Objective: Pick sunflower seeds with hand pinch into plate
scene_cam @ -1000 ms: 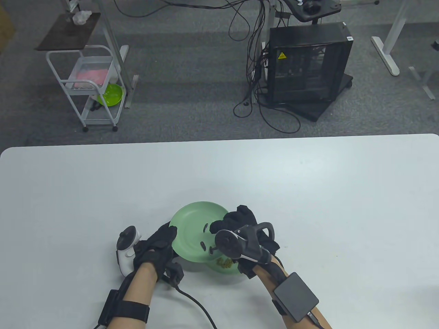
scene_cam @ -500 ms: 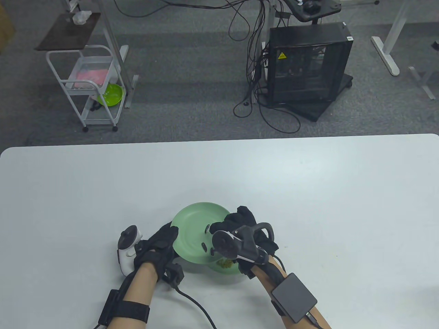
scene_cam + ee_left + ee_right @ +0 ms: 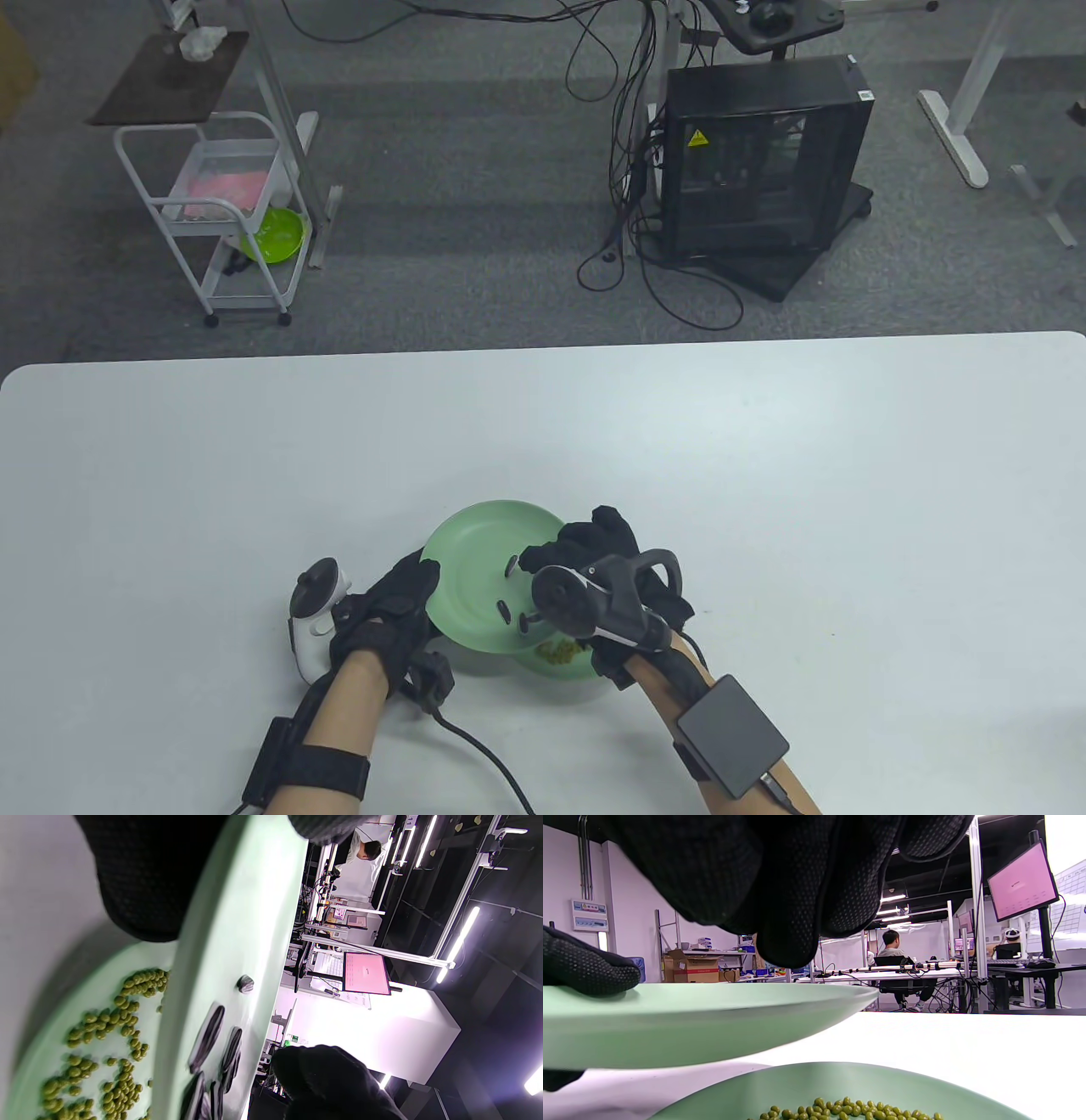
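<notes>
Grey carpet point(image 3: 475, 170) spreads beyond the white counter's point(image 3: 764, 441) far edge. Past its far left corner, a white wheeled cart point(image 3: 222, 212) holding a lime bowl point(image 3: 276, 233). Opposite the middle, a black computer tower point(image 3: 759, 157), cables point(image 3: 628, 127) trailing down. Pink-lit monitor point(image 3: 1022, 882) glowing, strip lights overhead.

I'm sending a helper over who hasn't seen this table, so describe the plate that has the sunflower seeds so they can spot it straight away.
On the white table, look at the near edge between the two gloved hands. Two pale green plates overlap there; the upper plate, gripped by the left hand, holds a few dark striped sunflower seeds. The lower plate holds small green beans instead.
</notes>
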`<state>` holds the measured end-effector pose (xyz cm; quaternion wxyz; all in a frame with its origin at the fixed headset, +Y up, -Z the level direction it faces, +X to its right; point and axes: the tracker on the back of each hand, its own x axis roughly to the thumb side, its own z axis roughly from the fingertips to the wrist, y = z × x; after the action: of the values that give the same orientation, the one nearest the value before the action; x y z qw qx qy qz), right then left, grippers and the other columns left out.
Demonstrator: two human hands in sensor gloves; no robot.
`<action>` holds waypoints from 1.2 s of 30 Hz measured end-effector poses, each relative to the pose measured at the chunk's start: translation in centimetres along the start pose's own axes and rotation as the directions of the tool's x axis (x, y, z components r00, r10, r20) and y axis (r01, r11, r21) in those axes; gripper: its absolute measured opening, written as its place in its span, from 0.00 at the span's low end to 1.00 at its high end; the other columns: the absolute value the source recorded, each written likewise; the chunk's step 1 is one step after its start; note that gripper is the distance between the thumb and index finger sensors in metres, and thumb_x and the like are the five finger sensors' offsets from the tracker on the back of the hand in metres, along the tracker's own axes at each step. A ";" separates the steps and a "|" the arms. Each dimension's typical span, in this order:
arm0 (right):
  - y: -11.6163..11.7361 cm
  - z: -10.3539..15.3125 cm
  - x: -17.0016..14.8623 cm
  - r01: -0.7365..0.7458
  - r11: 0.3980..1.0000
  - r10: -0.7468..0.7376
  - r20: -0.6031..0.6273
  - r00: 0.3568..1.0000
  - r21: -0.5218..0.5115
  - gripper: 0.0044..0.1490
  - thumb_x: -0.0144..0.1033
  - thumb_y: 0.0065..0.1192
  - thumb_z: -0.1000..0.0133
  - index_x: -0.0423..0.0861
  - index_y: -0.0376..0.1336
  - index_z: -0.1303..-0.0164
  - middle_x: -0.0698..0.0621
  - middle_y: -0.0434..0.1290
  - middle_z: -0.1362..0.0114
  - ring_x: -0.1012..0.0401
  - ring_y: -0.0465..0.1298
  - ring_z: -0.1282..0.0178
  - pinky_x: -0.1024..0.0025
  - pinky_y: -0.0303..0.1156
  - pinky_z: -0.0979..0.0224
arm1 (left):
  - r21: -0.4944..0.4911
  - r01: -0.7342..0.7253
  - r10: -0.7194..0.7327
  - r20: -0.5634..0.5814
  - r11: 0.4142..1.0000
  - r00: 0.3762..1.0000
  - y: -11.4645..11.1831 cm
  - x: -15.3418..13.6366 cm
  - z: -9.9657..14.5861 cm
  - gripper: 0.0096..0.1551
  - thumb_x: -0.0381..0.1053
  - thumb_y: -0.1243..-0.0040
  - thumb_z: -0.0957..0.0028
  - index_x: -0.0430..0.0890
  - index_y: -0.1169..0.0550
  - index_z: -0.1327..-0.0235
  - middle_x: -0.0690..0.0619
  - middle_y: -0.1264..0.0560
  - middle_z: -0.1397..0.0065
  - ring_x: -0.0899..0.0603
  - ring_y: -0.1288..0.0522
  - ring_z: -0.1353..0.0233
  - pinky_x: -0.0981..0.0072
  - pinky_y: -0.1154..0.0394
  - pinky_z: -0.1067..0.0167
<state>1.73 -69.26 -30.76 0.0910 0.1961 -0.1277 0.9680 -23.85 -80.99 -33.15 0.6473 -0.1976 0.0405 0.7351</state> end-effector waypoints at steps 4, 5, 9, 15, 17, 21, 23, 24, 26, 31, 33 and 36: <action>-0.4 0.0 -0.9 0.029 0.999 -0.029 -0.026 0.999 -0.020 0.33 0.55 0.59 0.56 0.64 0.63 0.37 0.63 0.76 0.32 0.59 0.76 0.27 0.42 0.57 0.19 | 0.019 -0.008 0.008 0.002 1.000 1.000 0.6 0.1 0.1 0.38 0.50 0.50 0.44 0.35 0.43 0.24 0.36 0.30 0.32 0.42 0.16 0.40 0.58 0.15 0.51; -0.5 0.0 -1.2 0.042 0.999 -0.043 -0.034 0.998 -0.025 0.34 0.56 0.58 0.56 0.64 0.62 0.36 0.63 0.75 0.30 0.59 0.75 0.26 0.41 0.57 0.19 | 0.026 -0.014 0.014 0.003 1.000 1.000 0.8 0.1 0.1 0.38 0.50 0.50 0.44 0.35 0.43 0.24 0.36 0.30 0.32 0.42 0.16 0.40 0.57 0.15 0.51; -0.8 0.0 -2.7 0.079 0.996 -0.083 -0.085 0.993 -0.045 0.39 0.59 0.57 0.56 0.64 0.57 0.31 0.61 0.69 0.24 0.56 0.72 0.23 0.40 0.56 0.19 | 0.062 -0.042 0.041 0.018 0.997 0.999 2.2 0.3 0.4 0.38 0.50 0.51 0.43 0.36 0.43 0.24 0.37 0.30 0.31 0.42 0.17 0.40 0.57 0.15 0.51; -0.5 0.1 -6.2 0.111 0.992 -0.120 -0.201 0.972 -0.058 0.49 0.63 0.54 0.57 0.61 0.47 0.24 0.58 0.58 0.17 0.52 0.66 0.17 0.39 0.54 0.18 | 0.145 -0.093 0.087 0.049 0.985 0.995 4.9 0.6 1.1 0.39 0.50 0.52 0.43 0.36 0.47 0.23 0.37 0.34 0.29 0.41 0.19 0.36 0.55 0.17 0.47; -0.2 0.3 -7.4 0.134 0.989 -0.143 -0.238 0.961 -0.055 0.50 0.64 0.54 0.58 0.61 0.46 0.24 0.57 0.56 0.16 0.51 0.65 0.15 0.38 0.53 0.18 | 0.170 -0.116 0.109 0.050 0.979 0.993 5.7 0.5 1.3 0.39 0.50 0.53 0.43 0.37 0.48 0.22 0.37 0.35 0.28 0.40 0.21 0.34 0.54 0.18 0.45; 0.3 0.6 -9.6 0.136 0.990 -0.143 -0.306 0.941 -0.044 0.53 0.66 0.53 0.58 0.61 0.43 0.23 0.56 0.51 0.14 0.49 0.60 0.12 0.36 0.51 0.18 | 0.212 -0.139 0.132 0.047 0.967 0.990 7.4 0.3 1.8 0.40 0.50 0.54 0.42 0.37 0.51 0.22 0.37 0.38 0.26 0.39 0.23 0.32 0.52 0.19 0.43; 0.6 0.7 -10.2 0.136 0.990 -0.141 -0.329 0.934 -0.038 0.54 0.66 0.53 0.58 0.61 0.41 0.22 0.55 0.47 0.13 0.48 0.57 0.11 0.35 0.49 0.18 | 0.247 -0.138 0.132 0.039 0.959 0.990 8.0 0.2 2.0 0.40 0.49 0.54 0.42 0.37 0.52 0.22 0.37 0.39 0.26 0.39 0.23 0.31 0.52 0.20 0.42; 0.7 0.8 -10.6 0.133 0.991 -0.136 -0.339 0.931 -0.032 0.54 0.67 0.52 0.58 0.61 0.41 0.22 0.55 0.46 0.13 0.47 0.56 0.11 0.35 0.48 0.18 | 0.270 -0.134 0.131 0.029 0.954 0.991 8.4 0.2 2.2 0.40 0.49 0.54 0.42 0.37 0.52 0.22 0.37 0.39 0.25 0.39 0.24 0.31 0.51 0.20 0.42; 0.8 0.9 -11.0 0.126 0.992 -0.126 -0.354 0.927 -0.026 0.54 0.67 0.52 0.58 0.61 0.41 0.22 0.53 0.44 0.13 0.47 0.53 0.11 0.34 0.46 0.18 | 0.301 -0.126 0.128 0.016 0.945 0.992 9.0 0.1 2.4 0.41 0.49 0.54 0.42 0.37 0.53 0.22 0.36 0.40 0.25 0.38 0.25 0.30 0.51 0.20 0.41; 1.0 1.0 -11.3 0.127 0.992 -0.127 -0.364 0.923 -0.024 0.54 0.66 0.52 0.58 0.61 0.40 0.22 0.53 0.42 0.13 0.47 0.52 0.11 0.34 0.44 0.18 | 0.353 -0.061 0.079 -0.036 0.934 0.996 9.8 0.0 2.8 0.41 0.49 0.54 0.42 0.37 0.54 0.22 0.35 0.40 0.25 0.38 0.25 0.30 0.50 0.21 0.41; 0.9 1.0 -11.2 0.120 0.993 -0.118 -0.359 0.926 -0.016 0.54 0.67 0.51 0.58 0.61 0.41 0.22 0.53 0.42 0.13 0.47 0.52 0.11 0.34 0.44 0.18 | 0.359 -0.042 0.066 -0.055 0.932 0.996 9.7 0.0 2.9 0.41 0.48 0.54 0.42 0.37 0.54 0.22 0.35 0.40 0.25 0.37 0.25 0.30 0.50 0.21 0.42; 1.0 1.0 -11.2 0.120 0.993 -0.119 -0.356 0.927 -0.019 0.54 0.67 0.51 0.58 0.61 0.41 0.22 0.53 0.42 0.13 0.47 0.52 0.11 0.34 0.44 0.18 | 0.375 -0.024 0.055 -0.072 0.927 0.996 9.7 -0.1 2.8 0.41 0.48 0.53 0.43 0.36 0.53 0.22 0.34 0.40 0.25 0.36 0.25 0.31 0.49 0.21 0.42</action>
<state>11.97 -71.90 -34.57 0.1710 0.0252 -0.0955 0.9803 -33.93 -81.75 -32.43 0.6561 -0.0994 0.2097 0.7181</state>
